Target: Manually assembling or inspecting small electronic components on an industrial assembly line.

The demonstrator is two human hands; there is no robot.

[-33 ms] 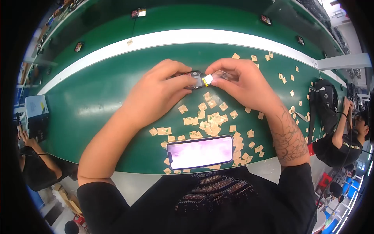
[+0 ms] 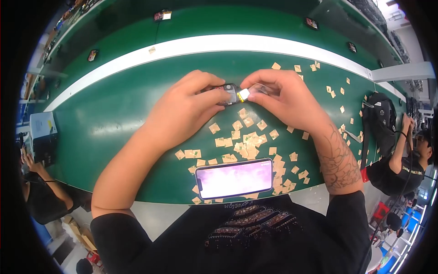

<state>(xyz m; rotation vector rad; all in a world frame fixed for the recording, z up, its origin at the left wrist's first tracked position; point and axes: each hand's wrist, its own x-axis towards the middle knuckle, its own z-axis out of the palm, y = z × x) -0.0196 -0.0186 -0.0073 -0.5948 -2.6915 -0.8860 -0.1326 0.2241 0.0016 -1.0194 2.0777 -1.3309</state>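
My left hand [image 2: 189,100] is closed round a small dark device housing [image 2: 232,89] on the green table, its fingers covering much of the left part. Against the housing's right end sits a small white block with a yellow edge [image 2: 244,94], which looks like a pouch battery. My right hand [image 2: 289,93] pinches this block between thumb and forefinger. A clear plastic piece [image 2: 261,88] shows inside the curl of the right fingers; its shape is partly hidden. Several small beige paper squares [image 2: 247,150] lie scattered just below both hands.
A phone with a lit screen [image 2: 234,180] lies near the table's front edge. At the right are a black bag [image 2: 381,114] and more paper squares. A white box [image 2: 42,124] stands at the far left. Small devices [image 2: 311,23] sit beyond the white strip [image 2: 200,43]. Other people work on both sides.
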